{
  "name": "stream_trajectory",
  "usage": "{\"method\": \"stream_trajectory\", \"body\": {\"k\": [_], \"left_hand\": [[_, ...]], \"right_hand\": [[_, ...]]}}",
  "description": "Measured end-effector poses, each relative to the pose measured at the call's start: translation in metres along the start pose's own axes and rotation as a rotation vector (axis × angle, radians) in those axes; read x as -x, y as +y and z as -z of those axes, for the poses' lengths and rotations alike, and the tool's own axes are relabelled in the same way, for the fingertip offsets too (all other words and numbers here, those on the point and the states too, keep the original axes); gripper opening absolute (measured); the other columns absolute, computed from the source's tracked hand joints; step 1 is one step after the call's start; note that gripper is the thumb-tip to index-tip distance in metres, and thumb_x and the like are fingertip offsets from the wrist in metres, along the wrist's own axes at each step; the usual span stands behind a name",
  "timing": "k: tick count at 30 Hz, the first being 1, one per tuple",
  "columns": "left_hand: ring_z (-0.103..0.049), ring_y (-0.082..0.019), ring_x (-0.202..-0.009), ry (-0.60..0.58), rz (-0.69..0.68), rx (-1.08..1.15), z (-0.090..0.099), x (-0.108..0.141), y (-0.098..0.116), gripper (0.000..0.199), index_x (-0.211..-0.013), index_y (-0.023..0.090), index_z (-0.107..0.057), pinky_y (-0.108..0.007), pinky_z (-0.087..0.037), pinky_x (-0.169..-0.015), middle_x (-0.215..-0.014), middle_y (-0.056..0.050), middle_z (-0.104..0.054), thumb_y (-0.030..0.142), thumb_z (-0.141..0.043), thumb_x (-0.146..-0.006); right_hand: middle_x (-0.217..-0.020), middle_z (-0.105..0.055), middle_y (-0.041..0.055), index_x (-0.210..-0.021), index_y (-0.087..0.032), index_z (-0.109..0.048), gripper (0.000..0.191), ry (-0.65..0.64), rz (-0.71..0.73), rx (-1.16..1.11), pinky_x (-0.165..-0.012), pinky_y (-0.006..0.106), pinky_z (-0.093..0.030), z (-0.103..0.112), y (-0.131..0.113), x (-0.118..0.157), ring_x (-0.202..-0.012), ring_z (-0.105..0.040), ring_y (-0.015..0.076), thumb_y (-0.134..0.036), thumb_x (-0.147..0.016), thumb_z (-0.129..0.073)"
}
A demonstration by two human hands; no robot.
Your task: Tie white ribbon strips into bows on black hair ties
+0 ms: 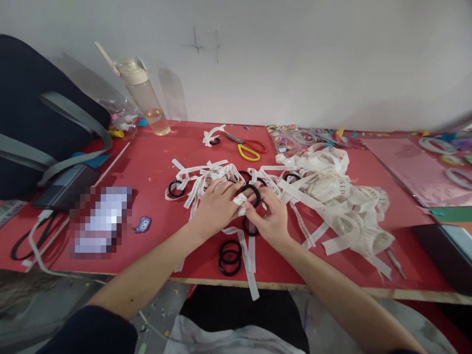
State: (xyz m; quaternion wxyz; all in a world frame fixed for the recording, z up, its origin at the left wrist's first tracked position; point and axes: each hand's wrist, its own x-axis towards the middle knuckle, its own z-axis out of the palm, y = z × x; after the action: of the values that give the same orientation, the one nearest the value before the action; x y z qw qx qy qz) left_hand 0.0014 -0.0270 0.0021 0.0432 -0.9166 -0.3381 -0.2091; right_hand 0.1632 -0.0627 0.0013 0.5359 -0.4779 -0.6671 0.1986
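Observation:
My left hand (217, 209) is closed in a pinch on a white printed ribbon (241, 199), which is wrapped at the side of a black hair tie (257, 192). On the other side my right hand (272, 219) grips this hair tie between thumb and fingers, its thumb against the ribbon. A second black hair tie (250, 227) lies just under the hands. Nearer the table edge rest more black hair ties (230, 257), overlapping. Beyond my left hand are ribbon pieces (191, 189) with another hair tie (177, 189). My fingertips are partly hidden behind the work.
A heap of white ribbon (342, 196) spreads at the right on the red table (155, 157). Scissors (247, 147) with red and yellow handles lie behind. A water bottle (143, 98), phone (105, 219), power bank (68, 184) and dark bag (33, 113) stand at left.

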Motion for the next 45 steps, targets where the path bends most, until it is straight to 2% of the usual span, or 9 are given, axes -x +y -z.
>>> {"method": "stream_trajectory", "body": {"k": [9,16,21,26,29,32,38,42,45], "left_hand": [[-0.059,-0.027,-0.109,0.020,-0.055,-0.111,-0.003,-0.002,0.002,0.040,-0.133,0.010,-0.052,-0.047,-0.035,-0.108,-0.121,-0.014,-0.066,0.026,-0.038,-0.099],[-0.059,-0.026,-0.105,-0.048,-0.119,-0.024,0.002,-0.001,0.001,0.043,-0.135,0.009,-0.049,-0.047,-0.038,-0.102,-0.118,-0.014,-0.065,0.028,-0.037,-0.099],[-0.059,-0.027,-0.106,-0.040,-0.144,-0.113,0.001,0.000,0.000,0.039,-0.131,0.010,-0.055,-0.050,-0.034,-0.106,-0.128,-0.015,-0.063,0.023,-0.037,-0.098],[-0.061,-0.026,-0.100,-0.026,-0.144,-0.082,0.000,0.002,0.000,0.044,-0.136,0.004,-0.049,-0.049,-0.035,-0.106,-0.108,-0.015,-0.067,0.025,-0.037,-0.098],[-0.061,-0.025,-0.098,0.028,-0.157,-0.003,0.003,0.001,0.001,0.046,-0.141,0.009,-0.044,-0.046,-0.039,-0.103,-0.107,-0.013,-0.067,0.027,-0.037,-0.100],[-0.058,-0.025,-0.113,0.044,-0.103,0.170,0.008,0.001,0.000,0.048,-0.147,0.019,-0.038,-0.044,-0.042,-0.101,-0.124,-0.013,-0.061,0.026,-0.037,-0.100],[-0.053,-0.023,-0.120,0.115,0.091,0.562,0.008,-0.001,-0.002,0.056,-0.155,0.026,-0.023,-0.041,-0.045,-0.103,-0.135,-0.014,-0.051,0.028,-0.036,-0.100],[-0.055,-0.022,-0.121,0.113,0.194,0.705,0.006,-0.001,0.000,0.054,-0.156,0.026,-0.023,-0.042,-0.044,-0.106,-0.136,-0.012,-0.054,0.030,-0.031,-0.102],[-0.055,-0.019,-0.123,0.063,0.252,0.766,0.007,-0.002,0.003,0.051,-0.154,0.028,-0.026,-0.038,-0.045,-0.108,-0.138,-0.010,-0.057,0.031,-0.027,-0.103]], "right_hand": [[-0.075,-0.056,-0.0011,-0.079,-0.022,-0.056,0.009,0.048,-0.290,-0.199,-0.059,0.027,-0.042,-0.007,0.008,0.006,-0.065,-0.051,0.0138,-0.026,-0.084,-0.062],[-0.073,-0.056,-0.0009,-0.076,-0.022,-0.055,0.013,-0.070,-0.166,-0.110,-0.068,0.030,-0.045,-0.001,0.003,0.003,-0.068,-0.051,0.0150,-0.027,-0.086,-0.061],[-0.072,-0.056,-0.0007,-0.075,-0.021,-0.057,0.021,-0.070,-0.262,-0.134,-0.064,0.028,-0.043,-0.003,0.003,0.003,-0.067,-0.050,0.0140,-0.037,-0.087,-0.065],[-0.068,-0.054,-0.0009,-0.073,-0.022,-0.055,0.031,0.015,-0.411,-0.324,-0.061,0.027,-0.045,-0.006,0.013,0.001,-0.065,-0.052,0.0148,-0.045,-0.094,-0.053],[-0.079,-0.059,-0.0002,-0.091,-0.024,-0.060,0.017,0.093,-0.447,-0.356,-0.062,0.027,-0.049,-0.005,0.017,0.000,-0.068,-0.056,0.0149,-0.040,-0.092,-0.054],[-0.082,-0.062,-0.0017,-0.108,-0.027,-0.058,0.020,0.078,-0.471,-0.382,-0.051,0.024,-0.048,-0.004,0.016,0.002,-0.059,-0.057,0.0121,-0.034,-0.089,-0.056],[-0.043,-0.050,-0.0085,-0.087,-0.022,-0.057,0.015,-0.178,-0.498,-0.455,-0.037,0.021,-0.039,-0.004,0.007,0.006,-0.034,-0.046,0.0101,-0.035,-0.091,-0.050],[-0.056,-0.057,-0.0032,-0.086,-0.022,-0.060,0.023,-0.327,-0.383,-0.430,-0.047,0.024,-0.044,-0.005,0.003,0.006,-0.046,-0.051,0.0113,-0.043,-0.092,-0.053],[-0.071,-0.060,0.0005,-0.093,-0.023,-0.063,0.029,-0.270,-0.302,-0.401,-0.052,0.027,-0.047,-0.004,0.004,0.006,-0.056,-0.054,0.0135,-0.049,-0.093,-0.051]]}}
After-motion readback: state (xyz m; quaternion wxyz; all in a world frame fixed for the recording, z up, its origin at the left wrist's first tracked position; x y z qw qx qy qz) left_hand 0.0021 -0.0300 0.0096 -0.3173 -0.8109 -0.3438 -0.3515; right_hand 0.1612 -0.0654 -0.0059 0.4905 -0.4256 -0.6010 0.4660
